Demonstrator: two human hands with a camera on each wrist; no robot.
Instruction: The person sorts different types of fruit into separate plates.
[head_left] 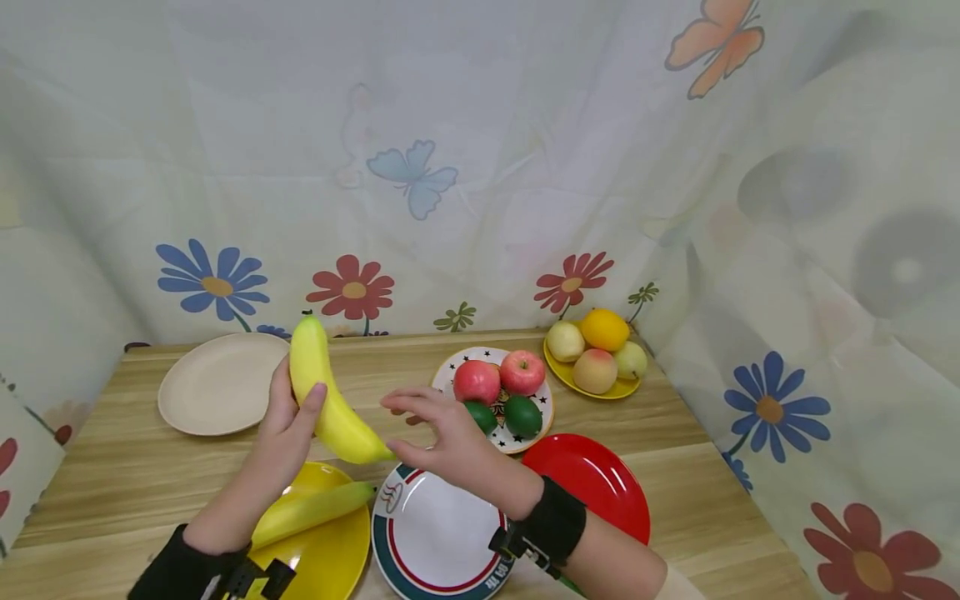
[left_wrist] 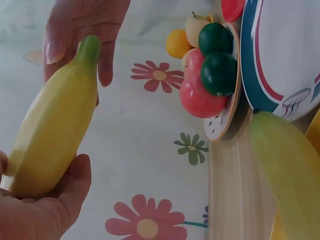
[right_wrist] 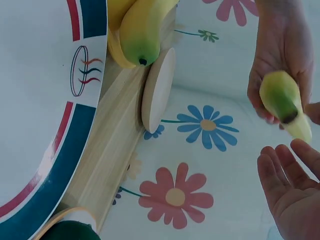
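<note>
A yellow banana (head_left: 330, 400) is held up over the table in my left hand (head_left: 288, 408), its thumb across one side and the fingers behind. Its greenish stem end slants down toward my right hand (head_left: 450, 446). In the right wrist view that hand's fingers (right_wrist: 280, 170) are spread and loosely bent, close to the banana (right_wrist: 280, 97) with nothing in their grasp. Another banana (head_left: 311, 512) lies on the yellow plate (head_left: 337, 567) below my left hand. Beneath my right hand is a white plate with a green and red rim (head_left: 442, 533).
A beige plate (head_left: 217, 383) stands at the back left. The star-patterned plate (head_left: 547, 408) carries apples (head_left: 476, 382) and green fruits (head_left: 522, 417). A small yellow plate (head_left: 611, 390) holds several fruits at the back right. The red plate (head_left: 600, 483) sits beside my right forearm.
</note>
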